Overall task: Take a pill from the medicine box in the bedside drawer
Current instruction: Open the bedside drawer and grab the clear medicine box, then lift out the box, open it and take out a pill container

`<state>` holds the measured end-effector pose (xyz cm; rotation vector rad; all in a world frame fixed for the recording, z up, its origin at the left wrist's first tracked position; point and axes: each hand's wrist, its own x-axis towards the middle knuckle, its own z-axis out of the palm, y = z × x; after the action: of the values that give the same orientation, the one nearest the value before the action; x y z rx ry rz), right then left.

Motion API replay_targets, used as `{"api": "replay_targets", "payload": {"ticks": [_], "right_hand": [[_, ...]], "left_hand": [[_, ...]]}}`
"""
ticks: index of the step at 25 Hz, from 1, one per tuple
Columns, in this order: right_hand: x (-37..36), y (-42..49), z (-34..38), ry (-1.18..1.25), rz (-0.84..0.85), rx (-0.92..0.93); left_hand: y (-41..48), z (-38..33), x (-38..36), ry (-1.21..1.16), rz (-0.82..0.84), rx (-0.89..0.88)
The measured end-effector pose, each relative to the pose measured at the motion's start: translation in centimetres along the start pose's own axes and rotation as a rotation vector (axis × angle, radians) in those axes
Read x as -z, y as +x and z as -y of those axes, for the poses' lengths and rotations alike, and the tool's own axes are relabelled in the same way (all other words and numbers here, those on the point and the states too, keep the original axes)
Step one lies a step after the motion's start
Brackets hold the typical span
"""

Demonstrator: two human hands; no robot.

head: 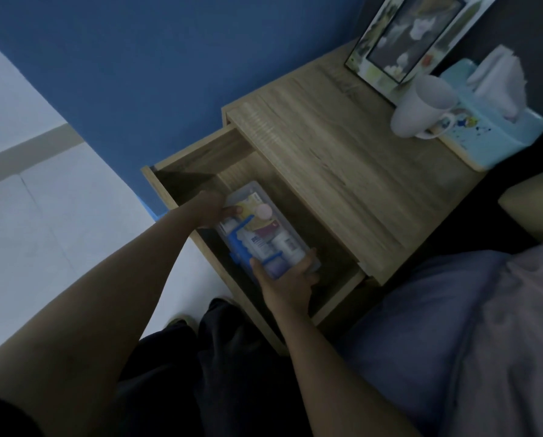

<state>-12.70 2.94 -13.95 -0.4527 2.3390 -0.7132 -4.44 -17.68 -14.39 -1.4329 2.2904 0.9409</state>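
Your right hand [287,283] grips the near end of the clear medicine box [259,230], fingers curled around it. Your left hand [215,208] clasps the far end, thumb on the lid. That box sits inside the open wooden drawer [197,159].
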Motion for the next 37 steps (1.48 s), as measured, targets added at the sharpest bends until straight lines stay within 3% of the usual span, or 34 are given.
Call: {"api": "replay_targets", "payload": {"ticks": [10,19,29,37], "right_hand": [[3.6,-4.0,4.6,0.035,-0.045,0.159],[13.5,-0.5,11.0,0.17,0.016,0.409],[18.9,12.8,14.8,0.02,0.044,0.521],[18.5,16.7,13.9,0.041,0.089,0.574]], "left_hand": [[-6.5,-1.9,8.1,0.019,-0.156,-0.004],[-10.6,-7.8,15.7,-0.081,-0.351,0.008],[-3.8,-10.7,12.5,-0.536,-0.452,-0.033],[-0.4,-10.2,10.2,-0.535,-0.481,-0.106]]}}
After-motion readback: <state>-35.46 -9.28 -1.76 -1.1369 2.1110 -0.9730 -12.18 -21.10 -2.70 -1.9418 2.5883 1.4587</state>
